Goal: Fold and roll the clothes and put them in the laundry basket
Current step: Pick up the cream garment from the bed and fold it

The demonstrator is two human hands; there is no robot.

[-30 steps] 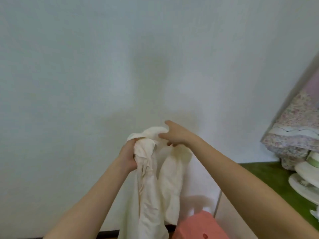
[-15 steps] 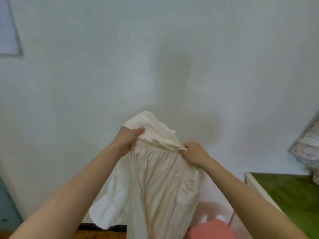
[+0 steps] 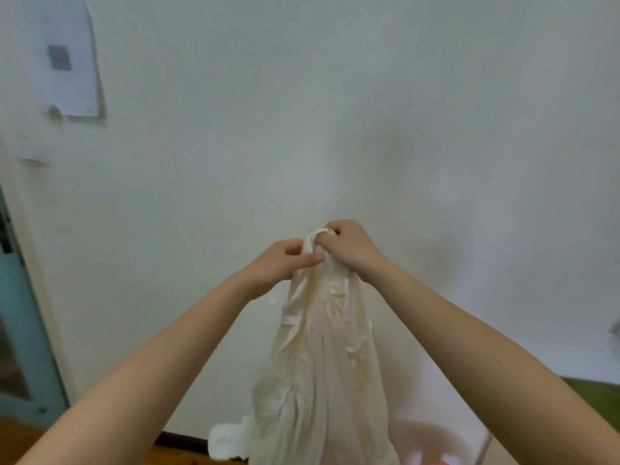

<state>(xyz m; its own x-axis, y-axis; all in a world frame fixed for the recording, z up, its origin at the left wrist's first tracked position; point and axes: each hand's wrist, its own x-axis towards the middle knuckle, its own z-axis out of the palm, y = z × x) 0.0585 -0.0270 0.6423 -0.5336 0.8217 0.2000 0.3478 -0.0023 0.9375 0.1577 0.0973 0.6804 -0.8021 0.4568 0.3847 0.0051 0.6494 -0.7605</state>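
Note:
A cream-white garment (image 3: 318, 364) hangs in the air in front of a pale wall, bunched at its top and falling past the bottom of the view. My left hand (image 3: 281, 263) grips the bunched top from the left. My right hand (image 3: 349, 246) grips the same bunch from the right, its fingers curled into the cloth. The two hands touch each other at the top of the garment. A pink rounded object (image 3: 426, 444), perhaps the laundry basket, shows blurred below the garment at the bottom edge.
A sheet of paper (image 3: 67, 58) is stuck on the wall at upper left. A teal door frame (image 3: 23, 330) stands at the left edge, above a wooden floor (image 3: 20, 437). A green surface (image 3: 593, 394) shows at the right edge.
My hands have come together, gathering the garment's spread top edge into one bunch. The view has swung left, so the green surface and floral cloth on the right have slid out.

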